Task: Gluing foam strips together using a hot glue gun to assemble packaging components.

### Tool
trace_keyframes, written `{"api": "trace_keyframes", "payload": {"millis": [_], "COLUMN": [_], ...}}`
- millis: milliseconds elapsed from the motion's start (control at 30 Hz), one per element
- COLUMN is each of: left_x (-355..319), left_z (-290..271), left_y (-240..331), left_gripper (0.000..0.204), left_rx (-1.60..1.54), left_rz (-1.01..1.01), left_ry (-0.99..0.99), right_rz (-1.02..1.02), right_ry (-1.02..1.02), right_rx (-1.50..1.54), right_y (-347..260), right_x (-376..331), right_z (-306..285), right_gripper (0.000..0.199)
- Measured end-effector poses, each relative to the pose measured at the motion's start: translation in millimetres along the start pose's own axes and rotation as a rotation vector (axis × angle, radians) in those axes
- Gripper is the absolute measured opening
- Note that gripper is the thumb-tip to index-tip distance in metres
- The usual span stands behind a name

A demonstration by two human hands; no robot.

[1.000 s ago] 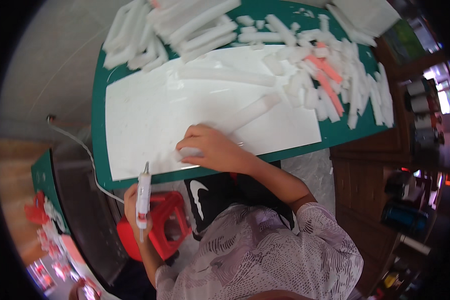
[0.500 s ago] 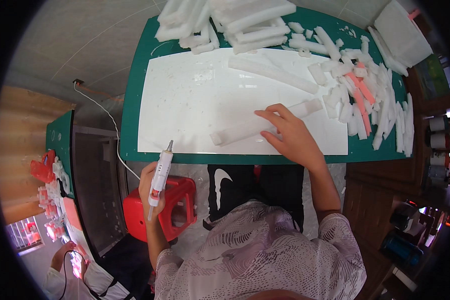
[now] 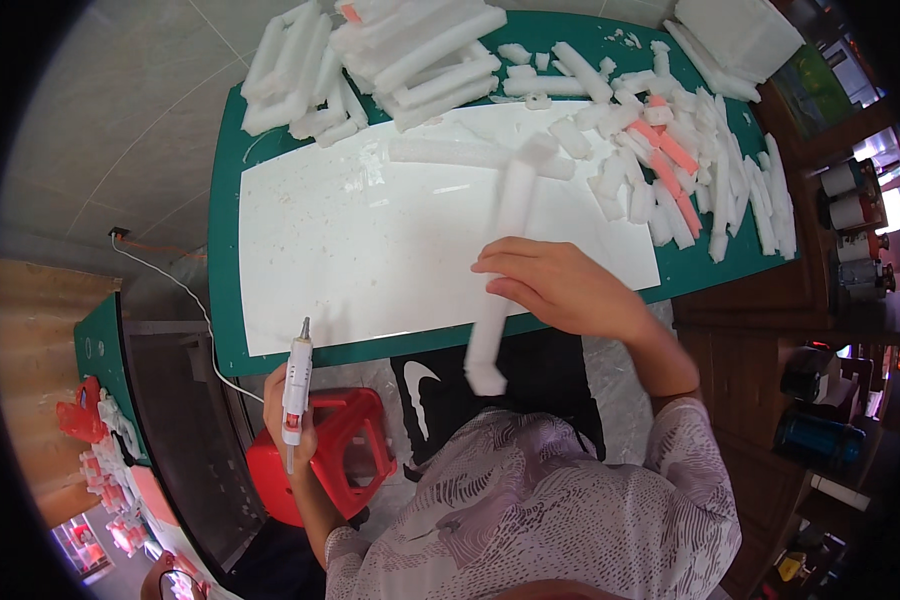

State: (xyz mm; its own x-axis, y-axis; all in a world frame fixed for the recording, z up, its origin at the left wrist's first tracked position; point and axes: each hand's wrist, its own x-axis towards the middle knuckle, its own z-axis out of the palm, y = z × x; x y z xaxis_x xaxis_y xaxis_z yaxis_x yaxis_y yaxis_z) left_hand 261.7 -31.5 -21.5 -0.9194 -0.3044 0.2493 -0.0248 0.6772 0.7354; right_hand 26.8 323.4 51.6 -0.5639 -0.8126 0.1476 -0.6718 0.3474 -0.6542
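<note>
My left hand [image 3: 275,402] is closed round a white hot glue gun [image 3: 296,390]. The gun's metal nozzle points away from me, over the front edge of the table. In my right hand [image 3: 575,288] is a long white foam strip [image 3: 513,205], pinched near its middle. That strip is raised and runs from over the board to above my lap, its near end bent at an angle. A second foam strip [image 3: 435,152] lies across the far part of the white board [image 3: 360,270], partly hidden behind the raised one.
The board rests on a green-topped table [image 3: 228,210]. Stacked foam frames [image 3: 420,50] stand at its far side. Loose foam offcuts [image 3: 710,165], some pink, are heaped on the right. A white cord [image 3: 175,290] runs from a wall socket, and a red stool [image 3: 345,450] stands by my left arm.
My right hand has closed on the foam strip that lay on the board, lifted it and turned it to point toward me. My left hand still holds the glue gun. The view has shifted.
</note>
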Motion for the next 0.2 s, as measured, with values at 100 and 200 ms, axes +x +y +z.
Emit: {"api": "trace_keyframes", "payload": {"millis": [100, 200], "left_x": [3, 9], "left_z": [0, 1], "left_y": [0, 5], "left_gripper": [0.049, 0.056], "left_rx": [-0.005, -0.020], "left_rz": [0.027, 0.022], "left_ry": [-0.012, -0.035], "right_rz": [-0.059, -0.013], "right_ry": [-0.283, -0.637], "right_rx": [-0.087, -0.221], "right_y": [-5, -18], "right_x": [4, 19], "right_z": [-26, -43], "right_gripper": [0.027, 0.028]}}
